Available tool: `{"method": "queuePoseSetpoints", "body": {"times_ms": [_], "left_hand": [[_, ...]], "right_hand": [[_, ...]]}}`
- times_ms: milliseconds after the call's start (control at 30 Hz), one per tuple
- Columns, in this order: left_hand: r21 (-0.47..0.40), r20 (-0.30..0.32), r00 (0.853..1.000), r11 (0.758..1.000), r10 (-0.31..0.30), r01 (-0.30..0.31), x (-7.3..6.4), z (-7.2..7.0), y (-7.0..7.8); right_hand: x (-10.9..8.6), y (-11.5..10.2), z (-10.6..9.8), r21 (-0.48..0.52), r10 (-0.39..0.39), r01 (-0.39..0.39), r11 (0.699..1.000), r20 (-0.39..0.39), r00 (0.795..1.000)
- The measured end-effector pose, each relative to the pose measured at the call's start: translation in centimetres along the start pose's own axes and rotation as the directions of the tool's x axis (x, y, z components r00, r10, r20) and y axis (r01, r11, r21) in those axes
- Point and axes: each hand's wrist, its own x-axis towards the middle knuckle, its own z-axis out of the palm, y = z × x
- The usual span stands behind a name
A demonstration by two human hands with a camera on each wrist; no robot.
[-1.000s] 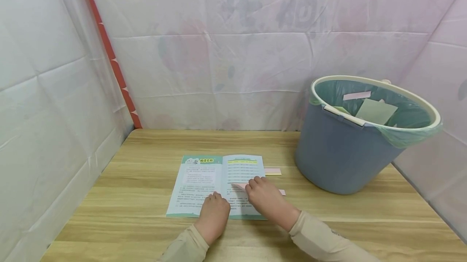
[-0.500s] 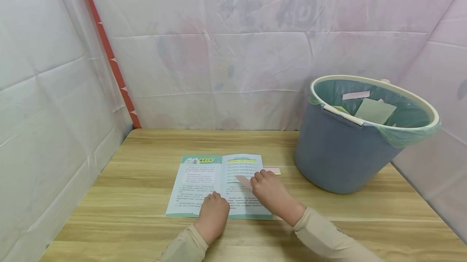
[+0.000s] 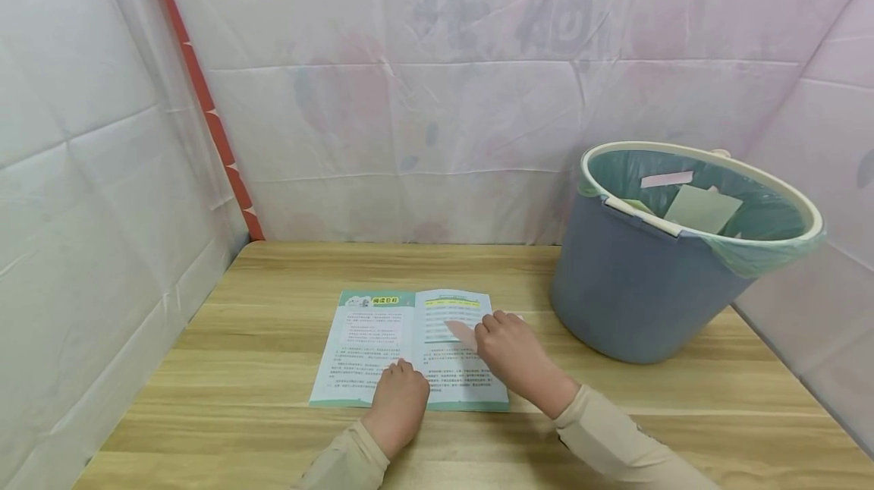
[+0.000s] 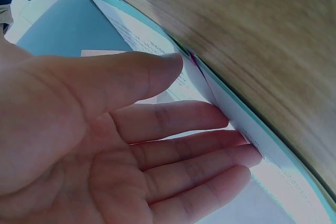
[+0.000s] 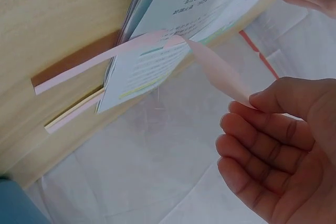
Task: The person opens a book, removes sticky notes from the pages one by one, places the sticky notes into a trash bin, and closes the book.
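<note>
An open booklet (image 3: 369,380) with printed pages lies flat on the table. My left hand (image 3: 397,408) rests near its lower middle; in the left wrist view its fingers (image 4: 194,174) are extended over the page. Above the right page, my right hand (image 3: 522,359) pinches one end of a pink paper strip (image 5: 218,74) between thumb and index finger. The strip bends down to the page, where its other part lies. A pink length (image 5: 79,69) juts past the page edge there. Beside it, pink and yellow page tabs (image 5: 73,113) stick out from the booklet.
A large blue-grey bin (image 3: 642,300) with a green liner stands at the right, holding paper scraps (image 3: 703,208). The wooden table (image 3: 273,277) is enclosed by white cloth walls (image 3: 478,126), with a red strip (image 3: 205,95) at the back left.
My right hand has moved right and slightly away from me, lifting the pink strip's end off the page. The left hand stays in place.
</note>
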Motion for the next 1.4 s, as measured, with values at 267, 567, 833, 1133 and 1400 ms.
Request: {"method": "queuePoseSetpoints", "body": {"times_ms": [267, 567, 833, 1133, 1400], "left_hand": [[0.010, -0.015, 1.000, 1.000, -0.003, 0.003, -0.1, 0.0, 0.0], [-0.007, -0.003, 1.000, 1.000, -0.013, 0.013, 0.0, 0.1, 0.1], [-0.001, 0.010, 1.000, 1.000, -0.016, 0.016, 0.1, 0.2, 0.1], [0.018, 0.008, 1.000, 1.000, -0.008, 0.008, 0.0, 0.1, 0.1], [0.009, -0.012, 1.000, 1.000, -0.005, 0.005, -0.1, 0.2, 0.1]], "right_hand": [[0.0, 0.4, -0.3, -0.002, 0.005, -0.005, 1.000, -0.026, 1.000], [0.1, 0.9, -0.9, -0.028, 0.010, -0.011, 1.000, -0.038, 0.999], [0.2, 1.8, -2.0, -0.054, 0.002, -0.006, 0.999, -0.068, 0.998], [0.5, 3.6, -3.4, -0.005, 0.067, -0.070, 0.998, -0.229, 0.971], [0.9, 6.1, -6.4, 0.069, 0.114, -0.095, 0.993, -0.380, 0.918]]}}
